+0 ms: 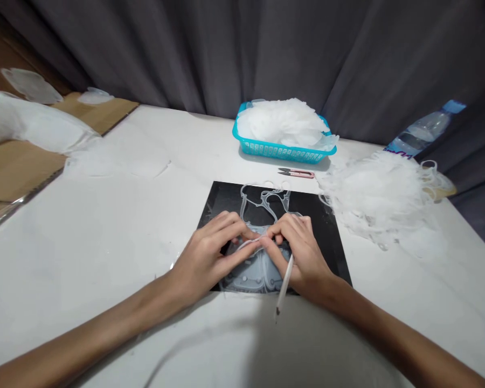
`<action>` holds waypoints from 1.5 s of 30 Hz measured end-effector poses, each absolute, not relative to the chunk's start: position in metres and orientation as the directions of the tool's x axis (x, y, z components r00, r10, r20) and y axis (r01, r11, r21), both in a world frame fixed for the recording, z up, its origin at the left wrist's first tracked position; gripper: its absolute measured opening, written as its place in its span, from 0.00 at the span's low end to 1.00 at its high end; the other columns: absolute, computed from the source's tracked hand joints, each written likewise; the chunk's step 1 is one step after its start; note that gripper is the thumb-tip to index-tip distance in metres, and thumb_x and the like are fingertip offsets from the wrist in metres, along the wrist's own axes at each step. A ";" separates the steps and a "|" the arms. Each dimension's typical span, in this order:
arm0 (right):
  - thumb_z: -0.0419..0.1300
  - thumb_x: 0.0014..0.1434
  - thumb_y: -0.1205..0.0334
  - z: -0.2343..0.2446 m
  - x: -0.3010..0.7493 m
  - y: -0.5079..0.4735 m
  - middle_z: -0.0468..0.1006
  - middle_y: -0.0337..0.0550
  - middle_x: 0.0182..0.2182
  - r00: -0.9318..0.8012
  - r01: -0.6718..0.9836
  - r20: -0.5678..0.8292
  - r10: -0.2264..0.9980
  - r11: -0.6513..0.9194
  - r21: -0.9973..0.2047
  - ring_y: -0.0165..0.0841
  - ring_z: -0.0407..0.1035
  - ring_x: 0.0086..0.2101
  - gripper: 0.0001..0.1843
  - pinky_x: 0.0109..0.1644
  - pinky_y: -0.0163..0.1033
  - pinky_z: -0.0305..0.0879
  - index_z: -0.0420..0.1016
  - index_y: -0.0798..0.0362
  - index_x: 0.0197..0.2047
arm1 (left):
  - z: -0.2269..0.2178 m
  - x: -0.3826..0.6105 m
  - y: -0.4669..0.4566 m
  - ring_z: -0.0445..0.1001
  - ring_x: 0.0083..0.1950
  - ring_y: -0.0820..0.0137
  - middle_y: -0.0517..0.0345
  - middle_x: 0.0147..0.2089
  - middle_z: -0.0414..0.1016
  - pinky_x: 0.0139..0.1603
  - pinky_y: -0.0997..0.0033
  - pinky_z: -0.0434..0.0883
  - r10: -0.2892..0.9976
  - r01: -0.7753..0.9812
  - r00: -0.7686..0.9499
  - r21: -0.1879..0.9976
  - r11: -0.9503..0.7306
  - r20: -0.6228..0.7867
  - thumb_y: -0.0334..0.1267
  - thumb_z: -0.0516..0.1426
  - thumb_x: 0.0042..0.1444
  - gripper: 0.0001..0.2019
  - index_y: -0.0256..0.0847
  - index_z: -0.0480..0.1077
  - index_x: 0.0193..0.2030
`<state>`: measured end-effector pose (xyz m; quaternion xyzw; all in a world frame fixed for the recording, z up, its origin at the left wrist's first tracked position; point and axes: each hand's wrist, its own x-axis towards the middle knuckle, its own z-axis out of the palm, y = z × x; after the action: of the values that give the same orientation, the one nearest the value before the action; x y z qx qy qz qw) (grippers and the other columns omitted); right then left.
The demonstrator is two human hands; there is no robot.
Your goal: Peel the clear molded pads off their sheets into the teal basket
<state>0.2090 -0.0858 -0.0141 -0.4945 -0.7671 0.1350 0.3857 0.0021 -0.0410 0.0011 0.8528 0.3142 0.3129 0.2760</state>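
Over a black mat [329, 237], both hands meet at a translucent, soft-looking moulded sheet [248, 275] with thin looping strips at its far end. My left hand [214, 245] pinches the sheet's edge between thumb and fingers. Close against it, my right hand [301, 248] pinches the same edge with thumb and forefinger. A thin white stick-like tool [285, 285] with a dark tip also rests in my right hand, its tip pointing down toward me. The fingers partly cover the sheet's middle.
Beyond the mat stands a turquoise basket [283, 151] heaped with translucent white pieces. Small pink-handled thread snips [297, 173] lie before it. A pile of translucent strips [383, 194] and a tilted plastic bottle [424, 132] are at right. Cardboard [12, 167] and a white bag [36, 121] occupy the left.
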 end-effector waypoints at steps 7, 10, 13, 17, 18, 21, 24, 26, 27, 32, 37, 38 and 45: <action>0.54 0.66 0.69 -0.014 0.207 -0.086 0.66 0.35 0.30 -0.219 0.714 0.484 0.847 0.477 -0.512 0.33 0.64 0.33 0.08 0.45 0.44 0.54 0.62 0.50 0.35 | 0.001 0.000 -0.042 0.70 0.37 0.70 0.60 0.36 0.69 0.38 0.69 0.69 0.699 0.332 0.599 0.673 -0.661 0.391 0.32 0.60 0.67 0.05 0.40 0.70 0.38; 0.54 0.63 0.71 -0.016 0.209 -0.084 0.66 0.35 0.29 -0.198 0.755 0.471 0.859 0.441 -0.486 0.32 0.63 0.32 0.09 0.43 0.43 0.54 0.60 0.50 0.32 | 0.011 -0.002 -0.040 0.70 0.36 0.70 0.61 0.34 0.69 0.37 0.66 0.68 0.710 0.378 0.525 0.619 -0.688 0.469 0.32 0.61 0.66 0.08 0.42 0.67 0.35; 0.55 0.61 0.72 -0.018 0.213 -0.080 0.65 0.34 0.28 -0.140 0.787 0.459 0.878 0.379 -0.486 0.31 0.60 0.30 0.11 0.42 0.43 0.53 0.59 0.49 0.31 | 0.023 -0.004 -0.036 0.70 0.36 0.69 0.63 0.33 0.69 0.38 0.64 0.70 0.799 0.451 0.300 0.661 -0.600 0.520 0.35 0.62 0.65 0.10 0.44 0.67 0.33; 0.56 0.60 0.72 -0.019 0.217 -0.078 0.63 0.33 0.26 -0.078 0.809 0.470 0.879 0.331 -0.485 0.31 0.59 0.28 0.13 0.40 0.43 0.53 0.57 0.49 0.28 | 0.020 -0.006 -0.031 0.68 0.34 0.72 0.62 0.34 0.66 0.35 0.68 0.73 0.911 0.368 0.174 0.834 -0.412 0.373 0.40 0.61 0.65 0.09 0.44 0.67 0.34; 0.56 0.60 0.71 -0.019 0.217 -0.079 0.63 0.33 0.26 -0.076 0.806 0.467 0.881 0.330 -0.491 0.31 0.59 0.28 0.13 0.40 0.43 0.53 0.57 0.49 0.28 | 0.017 -0.006 -0.030 0.68 0.34 0.72 0.62 0.35 0.66 0.34 0.69 0.73 0.919 0.352 0.205 0.850 -0.391 0.338 0.40 0.61 0.65 0.09 0.43 0.67 0.35; 0.57 0.62 0.70 -0.019 0.216 -0.081 0.63 0.33 0.26 -0.070 0.777 0.473 0.878 0.345 -0.526 0.31 0.60 0.28 0.12 0.39 0.42 0.54 0.59 0.49 0.29 | 0.009 -0.008 -0.028 0.71 0.39 0.71 0.60 0.39 0.68 0.37 0.72 0.74 0.897 0.377 0.329 0.830 -0.411 0.295 0.39 0.59 0.67 0.06 0.42 0.68 0.39; 0.60 0.61 0.66 -0.020 0.215 -0.083 0.67 0.36 0.31 -0.015 0.728 0.493 0.870 0.347 -0.591 0.32 0.63 0.31 0.08 0.39 0.41 0.59 0.62 0.48 0.36 | 0.009 -0.009 -0.028 0.75 0.45 0.69 0.56 0.46 0.73 0.42 0.70 0.76 0.870 0.435 0.390 0.772 -0.463 0.302 0.36 0.57 0.68 0.04 0.43 0.70 0.48; 0.61 0.59 0.67 -0.020 0.215 -0.084 0.69 0.40 0.37 -0.017 0.698 0.488 0.873 0.359 -0.619 0.34 0.66 0.35 0.12 0.40 0.41 0.63 0.63 0.49 0.44 | 0.011 -0.009 -0.029 0.76 0.51 0.65 0.54 0.51 0.76 0.47 0.68 0.76 0.857 0.459 0.423 0.747 -0.482 0.293 0.35 0.56 0.68 0.10 0.44 0.70 0.54; 0.61 0.58 0.67 -0.020 0.214 -0.084 0.70 0.42 0.40 -0.041 0.689 0.484 0.874 0.376 -0.620 0.36 0.67 0.38 0.15 0.41 0.42 0.64 0.64 0.49 0.47 | 0.012 -0.009 -0.029 0.76 0.52 0.64 0.53 0.53 0.77 0.48 0.66 0.76 0.853 0.465 0.441 0.742 -0.483 0.279 0.35 0.55 0.68 0.12 0.44 0.70 0.56; 0.62 0.62 0.63 -0.016 0.212 -0.084 0.73 0.46 0.44 -0.140 0.695 0.460 0.877 0.418 -0.585 0.39 0.70 0.42 0.17 0.44 0.45 0.66 0.64 0.49 0.53 | 0.007 -0.005 -0.029 0.78 0.51 0.63 0.52 0.51 0.79 0.49 0.64 0.77 0.864 0.401 0.467 0.826 -0.396 0.187 0.38 0.56 0.68 0.11 0.43 0.71 0.55; 0.63 0.65 0.59 -0.017 0.212 -0.083 0.75 0.43 0.40 -0.113 0.723 0.498 0.860 0.415 -0.553 0.36 0.70 0.36 0.11 0.41 0.43 0.63 0.65 0.49 0.47 | -0.003 0.000 -0.027 0.78 0.49 0.65 0.53 0.49 0.77 0.50 0.65 0.77 0.881 0.203 0.448 0.942 -0.267 0.153 0.40 0.65 0.61 0.16 0.43 0.71 0.54; 0.63 0.65 0.60 -0.017 0.212 -0.084 0.75 0.41 0.37 -0.112 0.722 0.507 0.855 0.420 -0.549 0.35 0.70 0.34 0.10 0.40 0.43 0.62 0.65 0.49 0.44 | -0.002 0.001 -0.027 0.77 0.49 0.65 0.53 0.48 0.77 0.50 0.65 0.77 0.885 0.167 0.445 0.957 -0.236 0.140 0.40 0.67 0.59 0.17 0.42 0.71 0.53; 0.64 0.66 0.58 -0.014 0.201 -0.095 0.75 0.38 0.28 -0.232 0.706 0.627 0.744 0.572 -0.417 0.32 0.70 0.29 0.10 0.37 0.42 0.59 0.67 0.49 0.37 | 0.013 0.006 -0.028 0.76 0.38 0.70 0.58 0.39 0.75 0.37 0.73 0.74 0.921 0.031 0.382 0.997 0.074 -0.080 0.43 0.67 0.59 0.12 0.40 0.71 0.42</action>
<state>0.2015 -0.0953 -0.0139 -0.4618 -0.7846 0.0229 0.4131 0.0064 -0.0282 0.0131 0.5719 0.4162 0.3687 0.6032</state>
